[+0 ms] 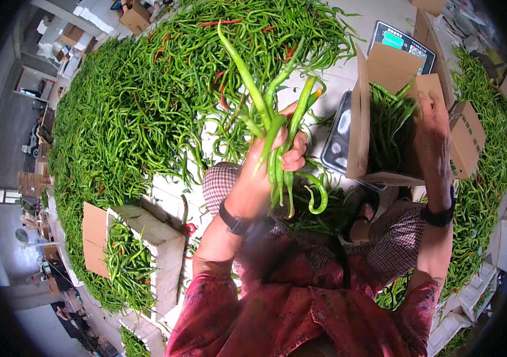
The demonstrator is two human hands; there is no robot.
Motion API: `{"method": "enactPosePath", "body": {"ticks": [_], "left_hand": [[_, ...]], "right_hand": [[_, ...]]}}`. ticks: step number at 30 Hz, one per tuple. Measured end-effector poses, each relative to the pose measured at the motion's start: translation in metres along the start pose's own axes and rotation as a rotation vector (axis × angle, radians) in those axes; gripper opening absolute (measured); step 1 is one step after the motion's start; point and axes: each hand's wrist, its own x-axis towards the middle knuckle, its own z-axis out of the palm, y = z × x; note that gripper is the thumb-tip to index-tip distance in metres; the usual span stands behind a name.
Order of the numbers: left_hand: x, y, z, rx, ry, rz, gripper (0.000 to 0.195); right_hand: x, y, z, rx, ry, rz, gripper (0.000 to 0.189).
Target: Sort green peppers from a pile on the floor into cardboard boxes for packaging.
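My left hand (264,156) is closed around a loose bunch of long green chili peppers (296,116). Their tips and stems stick out above and below the fist. On the right, my right hand (432,120) rests at the right wall of an open cardboard box (358,134); its fingers are blurred, so their grip is unclear. Green peppers (387,120) lie inside that box, in shadow. Beneath the box is the dark platform of a digital scale (338,134), and its lit display panel (401,44) stands behind.
A large heap of green peppers (133,111) with a few red ones spreads across the left and far floor. Another heap (485,147) lies at the right. At lower left, a white foam box (166,267) holds peppers beside a cardboard flap (95,241). My knees flank more peppers.
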Motion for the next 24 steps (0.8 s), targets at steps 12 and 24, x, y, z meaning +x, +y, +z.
{"method": "enactPosePath", "body": {"ticks": [12,24], "left_hand": [[0.002,-0.003,-0.009,-0.265,-0.046,0.069,0.031],[0.000,-0.004,-0.016,-0.151,-0.061,0.151,0.029]], "right_hand": [[-0.082,-0.127,0.018,1.800,-1.103,0.557,0.033],[-0.069,-0.090,-0.020,1.748,-0.718,0.854,0.032]]}}
